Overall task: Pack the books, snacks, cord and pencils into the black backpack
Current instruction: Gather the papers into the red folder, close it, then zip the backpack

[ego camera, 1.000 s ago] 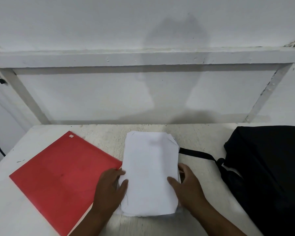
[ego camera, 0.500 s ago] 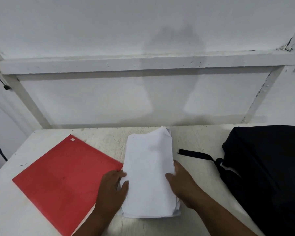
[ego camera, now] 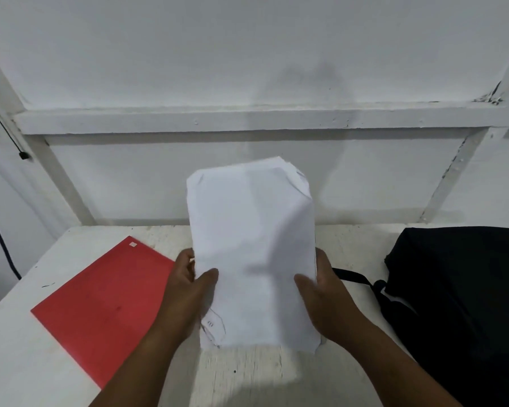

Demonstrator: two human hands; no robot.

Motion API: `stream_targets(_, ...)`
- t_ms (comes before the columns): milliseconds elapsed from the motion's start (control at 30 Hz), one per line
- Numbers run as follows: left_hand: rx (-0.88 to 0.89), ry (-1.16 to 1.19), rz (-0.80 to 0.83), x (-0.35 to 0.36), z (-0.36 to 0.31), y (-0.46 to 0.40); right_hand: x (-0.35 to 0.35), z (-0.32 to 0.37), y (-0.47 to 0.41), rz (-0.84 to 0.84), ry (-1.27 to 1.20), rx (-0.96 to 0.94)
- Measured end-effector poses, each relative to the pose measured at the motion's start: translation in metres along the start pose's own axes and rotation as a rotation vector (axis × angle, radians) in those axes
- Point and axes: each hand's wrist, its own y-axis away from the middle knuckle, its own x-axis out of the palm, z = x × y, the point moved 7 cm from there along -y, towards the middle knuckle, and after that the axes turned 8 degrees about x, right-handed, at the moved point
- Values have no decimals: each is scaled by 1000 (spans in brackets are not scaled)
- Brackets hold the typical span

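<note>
A white paper-covered book (ego camera: 252, 245) is lifted off the table and tilted up toward me. My left hand (ego camera: 188, 286) grips its left edge, thumb on the cover. My right hand (ego camera: 323, 292) grips its right edge the same way. A flat red book (ego camera: 100, 304) lies on the white table (ego camera: 18, 362) to the left. The black backpack (ego camera: 459, 304) lies at the right, with a black strap (ego camera: 350, 276) running out toward the middle. No snacks, cord or pencils are in view.
A white panelled wall (ego camera: 247, 118) with a ledge stands right behind the table. A thin black cable (ego camera: 0, 239) hangs at the far left beyond the table's edge.
Both hands have closed on the white book's sides and raised it from lying flat on the table to a tilted position in the air.
</note>
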Motion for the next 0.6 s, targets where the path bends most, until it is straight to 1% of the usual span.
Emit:
stream_targets(133,345,-298,-106,16,-52,9,-9,21,6,-199,45,-224)
stream_targets(200,467,-334,-114,24,-64,16,-14,25,9,-309,5,-271)
stream_targets(233,501,-329,-109,27,-67,19,-16,25,11,-348,-16,-275)
stream_targets(267,494,-306,-101,28,-63,20,-18,24,11,-367,-39,-263)
stream_targets(333,376,-184,-56,29,-52,14,-21,14,7,-336,-104,-160)
stream_targets(433,64,-45,75,27,-18,0,-18,-15,-3,-159,-148,89)
stream_targets(467,-29,-28,116,26,-4,-4,-14,-25,-4,-102,-132,158)
stream_targets(500,-81,-60,138,24,5,-5,-9,-33,-4,-64,-112,209)
stream_targets(533,-100,-108,144,21,11,-6,-6,-39,-4,-48,-84,235)
stream_targets(600,-67,-175,142,21,12,-5,-3,-39,-4,-59,-30,220)
